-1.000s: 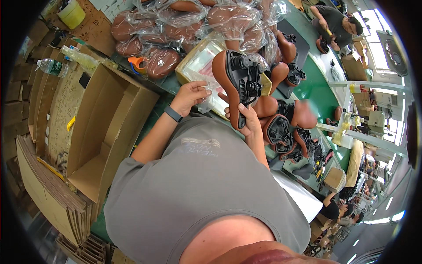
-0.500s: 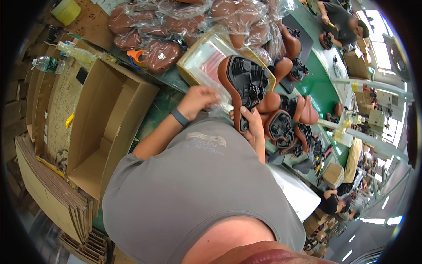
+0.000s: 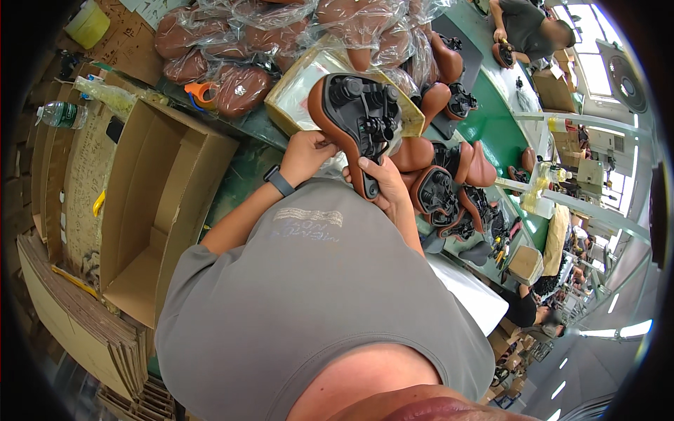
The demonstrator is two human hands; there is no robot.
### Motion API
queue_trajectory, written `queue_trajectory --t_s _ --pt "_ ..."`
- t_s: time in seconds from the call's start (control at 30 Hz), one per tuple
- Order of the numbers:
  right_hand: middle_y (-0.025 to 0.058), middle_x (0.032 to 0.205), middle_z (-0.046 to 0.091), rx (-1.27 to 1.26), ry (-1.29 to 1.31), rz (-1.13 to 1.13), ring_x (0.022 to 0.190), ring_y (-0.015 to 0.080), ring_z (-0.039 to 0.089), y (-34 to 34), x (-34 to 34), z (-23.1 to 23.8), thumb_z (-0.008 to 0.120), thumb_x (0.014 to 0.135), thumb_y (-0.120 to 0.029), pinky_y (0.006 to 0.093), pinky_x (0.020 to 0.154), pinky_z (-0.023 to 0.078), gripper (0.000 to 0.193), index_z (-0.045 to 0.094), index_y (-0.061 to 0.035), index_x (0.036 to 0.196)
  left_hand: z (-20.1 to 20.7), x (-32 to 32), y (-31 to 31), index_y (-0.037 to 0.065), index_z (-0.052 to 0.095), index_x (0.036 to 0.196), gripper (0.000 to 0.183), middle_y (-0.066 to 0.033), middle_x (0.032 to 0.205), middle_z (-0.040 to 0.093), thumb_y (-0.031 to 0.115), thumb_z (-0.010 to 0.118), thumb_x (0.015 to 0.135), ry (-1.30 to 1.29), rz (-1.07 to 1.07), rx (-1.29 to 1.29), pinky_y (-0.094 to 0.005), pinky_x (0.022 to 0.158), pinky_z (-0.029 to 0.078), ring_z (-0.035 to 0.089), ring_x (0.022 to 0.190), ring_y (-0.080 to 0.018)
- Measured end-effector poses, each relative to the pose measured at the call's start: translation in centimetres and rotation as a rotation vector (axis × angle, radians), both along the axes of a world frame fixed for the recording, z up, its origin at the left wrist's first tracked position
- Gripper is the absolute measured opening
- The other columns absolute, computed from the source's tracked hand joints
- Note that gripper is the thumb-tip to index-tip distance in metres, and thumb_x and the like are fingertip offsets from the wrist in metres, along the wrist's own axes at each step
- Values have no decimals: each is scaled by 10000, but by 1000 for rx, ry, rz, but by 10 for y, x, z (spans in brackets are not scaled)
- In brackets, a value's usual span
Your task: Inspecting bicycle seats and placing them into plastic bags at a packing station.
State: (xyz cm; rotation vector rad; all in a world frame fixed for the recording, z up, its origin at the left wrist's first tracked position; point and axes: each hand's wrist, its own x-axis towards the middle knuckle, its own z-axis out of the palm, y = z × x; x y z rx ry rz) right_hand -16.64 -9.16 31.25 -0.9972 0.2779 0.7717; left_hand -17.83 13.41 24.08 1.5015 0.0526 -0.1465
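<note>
A brown bicycle saddle (image 3: 325, 116) is held bottom up, its black underside with springs and clamp facing me. My right hand (image 3: 382, 179) grips it round the narrow nose, thumb on the underside. My left hand (image 3: 309, 156), below a dark wristband, has its fingers curled together at the saddle's left edge. What they pinch, if anything, is hidden. Some clear plastic (image 3: 333, 165) lies just below those fingers. Behind the saddle stands an open carton (image 3: 283, 105) with clear plastic sheets in it.
Plastic-wrapped saddles (image 3: 242, 91) are heaped at the far side; unwrapped saddles (image 3: 437, 193) crowd the green bench to the right. An empty cardboard box (image 3: 144, 231) stands at left, near a water bottle (image 3: 63, 114). A co-worker (image 3: 523, 31) handles a saddle at far right.
My left hand has come up against the saddle's edge, its fingers now closed there. The saddle in my right hand has shifted left in view, along with the whole scene.
</note>
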Motion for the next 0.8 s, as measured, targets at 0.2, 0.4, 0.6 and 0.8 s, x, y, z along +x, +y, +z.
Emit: queue_trajectory --t_s 0.2,0.4,0.6,0.8 --pt "169 1059 791 -190 -134 77 903 249 803 1 14 -3 833 981 -146 354 808 681 437 656 45 1332 19 6 17 -24 839 1112 215 -86 943 834 134 695 1080 2 -467 94 -339 781 599 800 882 -170" --pt "140 1071 759 64 -40 -156 929 259 765 -9 1 4 831 1033 -214 396 842 653 425 636 2 1343 29 -17 19 63 788 1262 222 -10 1118 821 218 657 1173 459 -38 -739 -279 857 621 769 991 -115" --pt "158 1112 712 235 -78 -473 927 260 718 -42 -22 -18 835 986 -193 389 840 619 541 593 19 1421 30 29 108 40 759 1262 233 -10 999 772 226 691 1138 380 101 -1156 -278 751 593 722 866 -101" --pt "89 1086 757 -588 -715 -7 922 275 741 -30 -12 -11 910 827 -34 425 907 605 829 520 3 1557 70 50 39 -22 828 1127 248 -26 1063 808 215 762 1098 -85 297 -238 -307 787 566 710 870 -131"
